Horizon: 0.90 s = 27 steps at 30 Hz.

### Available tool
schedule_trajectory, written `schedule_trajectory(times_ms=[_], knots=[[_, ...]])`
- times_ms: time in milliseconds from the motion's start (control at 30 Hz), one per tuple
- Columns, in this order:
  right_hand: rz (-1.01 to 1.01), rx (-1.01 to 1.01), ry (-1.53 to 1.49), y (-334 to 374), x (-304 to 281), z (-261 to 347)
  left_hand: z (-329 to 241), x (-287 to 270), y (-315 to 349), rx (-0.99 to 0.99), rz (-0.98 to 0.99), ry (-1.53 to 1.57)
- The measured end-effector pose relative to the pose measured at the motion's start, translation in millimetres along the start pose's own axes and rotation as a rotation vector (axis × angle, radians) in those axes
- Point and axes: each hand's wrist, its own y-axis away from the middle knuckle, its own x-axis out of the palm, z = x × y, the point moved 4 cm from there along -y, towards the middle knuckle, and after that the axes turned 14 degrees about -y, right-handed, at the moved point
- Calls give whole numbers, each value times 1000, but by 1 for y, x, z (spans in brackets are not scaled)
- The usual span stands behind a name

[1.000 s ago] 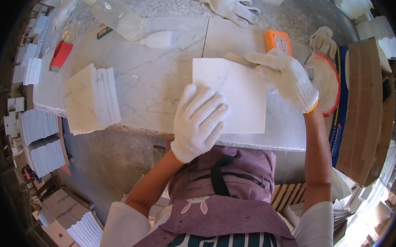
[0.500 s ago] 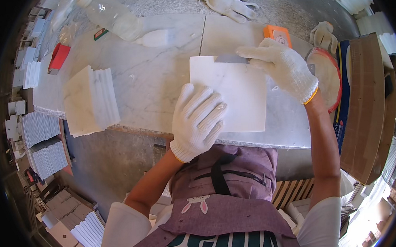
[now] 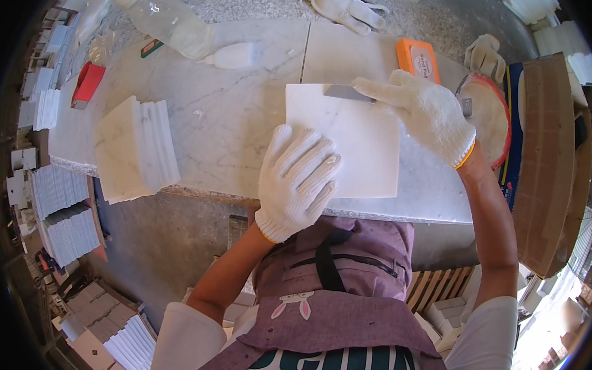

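Right fingers [image 3: 366, 87], white knit, closed on the right end of a flat grey blade [image 3: 345, 94], metal by its sheen. Blade slim, straight-edged, along the far edge of a white, roughly square tile [image 3: 364, 148], smooth face, faint marks. Left fingers [image 3: 306, 154], same knit, extended, nearly together, laid flat over the tile's left side, nothing pinched between them. Counter [image 3: 229, 125] under tile: smooth marble, grey veining, rough front edge. Just past right fingers: orange box [image 3: 417, 58]; farther right, round red-rimmed tub [image 3: 506, 127]. Well left: stack of veined stone tiles [image 3: 124, 154]. Far side: white squeeze bottle [image 3: 232, 57], translucent plastic bottle [image 3: 174, 27].
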Motion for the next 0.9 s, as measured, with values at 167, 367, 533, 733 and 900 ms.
schedule_trajectory(times_ms=[167,367,533,733,900], knots=[[-12,20,-59,-1,-4,2,-2,-2,-1,8,-22,-13],[-76,21,-33,7,2,9,-1,-1,-2,11,-12,-1],[-42,-6,-91,12,1,14,-2,-1,1,16,-10,-20],[-28,165,-72,13,3,7,-1,-2,-4,43,-40,12],[18,165,-104,9,-1,10,-3,-4,-4,26,-32,-10]])
